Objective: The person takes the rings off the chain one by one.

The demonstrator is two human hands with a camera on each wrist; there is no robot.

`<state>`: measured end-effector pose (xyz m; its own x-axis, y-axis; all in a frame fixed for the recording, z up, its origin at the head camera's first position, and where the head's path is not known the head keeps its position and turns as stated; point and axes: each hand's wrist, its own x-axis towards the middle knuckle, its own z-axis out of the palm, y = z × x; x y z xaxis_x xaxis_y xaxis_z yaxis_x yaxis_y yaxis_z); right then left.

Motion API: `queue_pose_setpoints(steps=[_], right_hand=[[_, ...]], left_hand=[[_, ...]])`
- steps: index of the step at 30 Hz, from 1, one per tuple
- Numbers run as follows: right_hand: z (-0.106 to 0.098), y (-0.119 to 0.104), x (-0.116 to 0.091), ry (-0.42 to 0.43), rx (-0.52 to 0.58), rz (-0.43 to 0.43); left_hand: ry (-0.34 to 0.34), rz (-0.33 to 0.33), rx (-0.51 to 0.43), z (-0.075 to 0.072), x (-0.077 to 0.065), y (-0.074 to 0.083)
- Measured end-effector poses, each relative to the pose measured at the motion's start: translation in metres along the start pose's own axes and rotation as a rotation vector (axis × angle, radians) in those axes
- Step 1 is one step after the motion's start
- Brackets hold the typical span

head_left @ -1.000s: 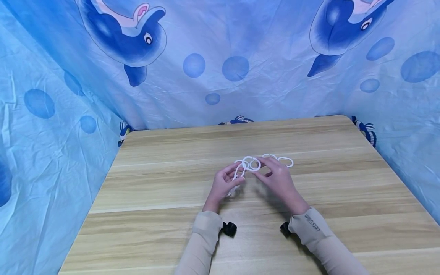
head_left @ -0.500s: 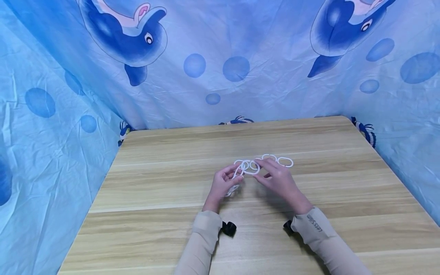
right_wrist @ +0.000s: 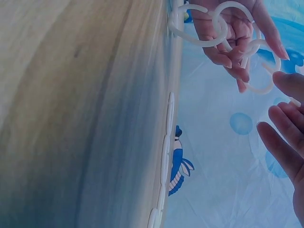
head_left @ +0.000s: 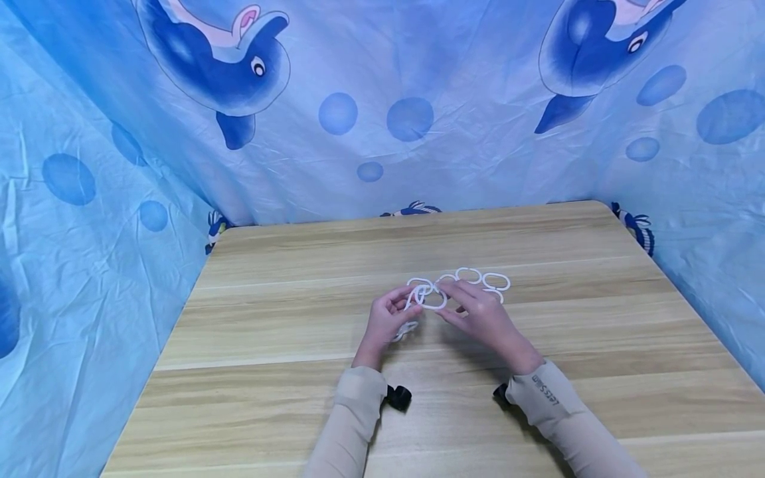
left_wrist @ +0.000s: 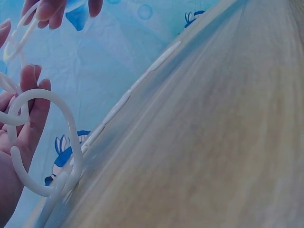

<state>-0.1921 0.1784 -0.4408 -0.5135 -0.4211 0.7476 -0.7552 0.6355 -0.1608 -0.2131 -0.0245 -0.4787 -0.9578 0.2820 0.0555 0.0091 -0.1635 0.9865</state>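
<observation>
My left hand [head_left: 385, 322] holds a small chain of white plastic C-shaped links; part of it hangs below the palm, with a lower link [head_left: 408, 328] near the tabletop. In the left wrist view, a large link [left_wrist: 73, 123] with a gap in its side dangles beside the left hand [left_wrist: 35, 114]. Between both hands is another white link [head_left: 439, 307], hooked to the chain. My right hand [head_left: 481, 315] pinches its right side with thumb and fingertips. The right wrist view shows this link [right_wrist: 261, 90] by the right thumb [right_wrist: 287, 85].
Several loose white links lie on the wooden table [head_left: 287, 318] beyond the right hand, among them a link [head_left: 469, 275] and a link [head_left: 496, 281] at its right. A blue curtain [head_left: 370, 79] with dolphin prints surrounds the table's back and sides.
The link between the hands has turned and shifted slightly down and left. My right fingers moved a little left with it, uncovering more loose links behind. The left hand has barely moved.
</observation>
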Motion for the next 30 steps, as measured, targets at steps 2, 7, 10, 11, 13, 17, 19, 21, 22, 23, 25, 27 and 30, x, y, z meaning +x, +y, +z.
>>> queue_pose_setpoints(steps=[2, 7, 10, 11, 13, 17, 19, 21, 22, 23, 25, 27, 30], right_hand=[[0.0008, 0.0, -0.0005, -0.001, -0.008, -0.016], [0.0031, -0.0004, -0.0006, 0.014, -0.03, -0.058], [0.0039, -0.0011, 0.0, 0.014, -0.037, -0.07], [0.0041, -0.0014, 0.0002, 0.012, -0.038, -0.072], [0.0042, -0.0021, 0.0004, 0.007, -0.043, -0.074], [0.0042, -0.0034, 0.0007, 0.002, -0.053, -0.075], [0.0043, -0.0038, 0.0005, 0.003, -0.057, -0.078], [0.0046, -0.0041, 0.0003, 0.005, -0.059, -0.082], [0.0048, -0.0041, 0.0002, 0.007, -0.058, -0.083], [0.005, -0.0041, 0.0, 0.008, -0.057, -0.086], [0.0055, -0.004, -0.0003, 0.01, -0.054, -0.09], [0.0061, -0.0038, -0.0008, 0.012, -0.051, -0.092], [0.007, -0.0035, -0.0014, 0.013, -0.05, -0.096]], left_hand=[[0.005, -0.004, 0.0, 0.0002, 0.0003, 0.0], [0.011, -0.009, -0.002, 0.0006, 0.0011, -0.0002], [0.012, -0.006, 0.004, 0.0004, 0.0013, -0.001], [0.012, -0.006, 0.009, 0.0004, 0.0013, -0.0012], [0.012, -0.008, 0.013, 0.0002, 0.0013, -0.0017], [0.009, -0.01, 0.013, 0.0002, 0.0011, -0.0017], [0.009, -0.012, 0.01, 0.0001, 0.0011, -0.0015], [0.012, -0.012, 0.006, 0.0002, 0.0009, -0.0013], [0.014, -0.012, 0.005, 0.0002, 0.0009, -0.0012], [0.015, -0.012, 0.005, 0.0001, 0.0007, -0.001], [0.018, -0.01, 0.006, 0.0001, 0.0006, -0.0009], [0.021, -0.008, 0.01, 0.0001, 0.0004, -0.0008], [0.026, -0.005, 0.014, 0.0001, 0.0006, -0.0012]])
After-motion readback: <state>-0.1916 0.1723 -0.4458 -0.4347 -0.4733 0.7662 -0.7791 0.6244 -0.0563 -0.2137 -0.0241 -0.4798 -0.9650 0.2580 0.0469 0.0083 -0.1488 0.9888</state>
